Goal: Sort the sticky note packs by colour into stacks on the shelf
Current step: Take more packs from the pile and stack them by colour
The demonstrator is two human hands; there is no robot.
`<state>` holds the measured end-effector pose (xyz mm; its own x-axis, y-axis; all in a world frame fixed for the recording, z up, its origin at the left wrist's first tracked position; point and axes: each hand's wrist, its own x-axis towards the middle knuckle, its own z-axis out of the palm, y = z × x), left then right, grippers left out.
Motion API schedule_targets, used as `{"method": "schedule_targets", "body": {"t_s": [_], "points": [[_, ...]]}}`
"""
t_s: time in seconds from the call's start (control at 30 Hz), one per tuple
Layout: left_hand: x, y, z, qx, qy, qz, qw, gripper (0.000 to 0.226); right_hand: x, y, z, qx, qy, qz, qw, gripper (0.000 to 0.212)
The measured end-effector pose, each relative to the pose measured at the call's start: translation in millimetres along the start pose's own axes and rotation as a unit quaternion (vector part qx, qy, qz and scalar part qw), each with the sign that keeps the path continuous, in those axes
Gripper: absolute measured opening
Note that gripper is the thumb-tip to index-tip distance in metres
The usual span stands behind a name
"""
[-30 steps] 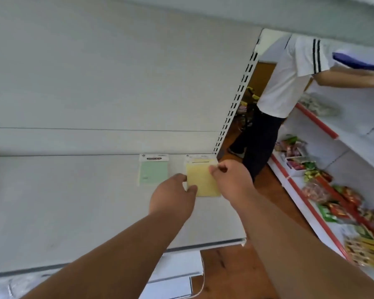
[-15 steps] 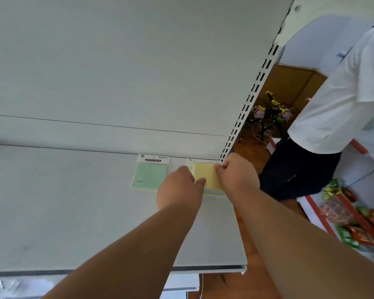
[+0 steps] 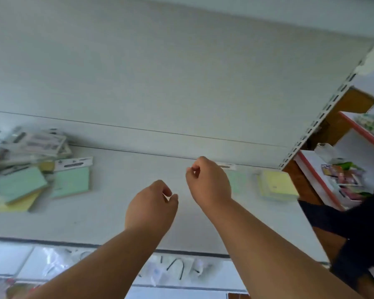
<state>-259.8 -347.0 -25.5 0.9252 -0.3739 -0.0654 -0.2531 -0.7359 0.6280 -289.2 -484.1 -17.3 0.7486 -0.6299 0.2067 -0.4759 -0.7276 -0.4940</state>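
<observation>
A yellow sticky note pack (image 3: 276, 186) lies at the right end of the white shelf (image 3: 127, 190). A green pack (image 3: 238, 181) lies just left of it, partly hidden behind my right hand (image 3: 207, 180). An unsorted heap of green and yellow packs (image 3: 37, 173) lies at the shelf's left end. My left hand (image 3: 151, 206) hovers over the middle of the shelf. Both hands are loosely curled with nothing in them, well left of the yellow pack.
A slotted shelf upright (image 3: 317, 124) bounds the shelf on the right. Beyond it stand red-edged shelves with snack packets (image 3: 341, 175). A person's dark trouser leg (image 3: 358, 229) is close at the lower right. A lower shelf holds plastic-wrapped goods (image 3: 177, 270).
Both hands have let go of the yellow pack, which now lies on the shelf, and have moved left. The view has swung left, bringing the unsorted heap into sight.
</observation>
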Motion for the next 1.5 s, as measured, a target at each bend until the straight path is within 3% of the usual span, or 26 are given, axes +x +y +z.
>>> {"method": "schedule_targets", "body": {"t_s": [0.2, 0.3, 0.37, 0.5, 0.63, 0.8, 0.93, 1.0, 1.17, 1.27, 1.5], "points": [[22.6, -147.8, -120.0, 0.041, 0.046, -0.058, 0.996, 0.016, -32.5, -159.1, 96.5, 0.063, -0.11, -0.043, 0.991, 0.015], [27.3, -191.8, -151.2, 0.051, 0.045, -0.071, 0.995, 0.034, -41.7, -204.8, 136.4, 0.07, -0.167, 0.002, 0.983, 0.027], [30.9, -206.9, -160.3, 0.041, 0.012, -0.069, 0.997, 0.042, -38.7, -218.2, 152.3, 0.048, -0.176, 0.061, 0.981, 0.042], [39.9, -210.5, -166.9, -0.023, -0.059, -0.06, 0.996, 0.043, -20.0, -229.8, 158.9, 0.036, -0.155, 0.16, 0.974, 0.035], [48.3, -206.0, -164.0, -0.078, -0.076, -0.076, 0.991, 0.014, -16.1, -236.5, 164.1, 0.074, -0.164, 0.211, 0.961, 0.028], [49.0, -198.4, -160.6, -0.302, -0.043, -0.15, 0.94, 0.014, -27.3, -210.2, 158.2, 0.189, -0.105, 0.235, 0.948, 0.013], [43.4, -175.3, -140.6, -0.43, -0.08, -0.155, 0.886, 0.018, -41.6, -177.4, 116.9, 0.412, -0.089, 0.271, 0.865, 0.024], [40.5, -158.6, -124.8, -0.458, -0.099, -0.153, 0.87, 0.023, -48.3, -160.6, 90.2, 0.447, -0.114, 0.249, 0.852, 0.022], [28.1, -102.3, -72.9, -0.393, -0.157, -0.078, 0.903, 0.025, -49.8, -88.6, 33.1, 0.378, -0.067, 0.24, 0.891, 0.004], [18.4, -62.2, -32.6, -0.33, -0.167, -0.026, 0.929, 0.024, -43.5, -31.1, 6.8, 0.318, -0.014, 0.26, 0.912, 0.014], [2.8, 40.9, 55.1, -0.203, -0.095, 0.009, 0.974, 0.024, 6.9, 83.8, -39.3, 0.135, -0.029, 0.185, 0.973, 0.019]]}}
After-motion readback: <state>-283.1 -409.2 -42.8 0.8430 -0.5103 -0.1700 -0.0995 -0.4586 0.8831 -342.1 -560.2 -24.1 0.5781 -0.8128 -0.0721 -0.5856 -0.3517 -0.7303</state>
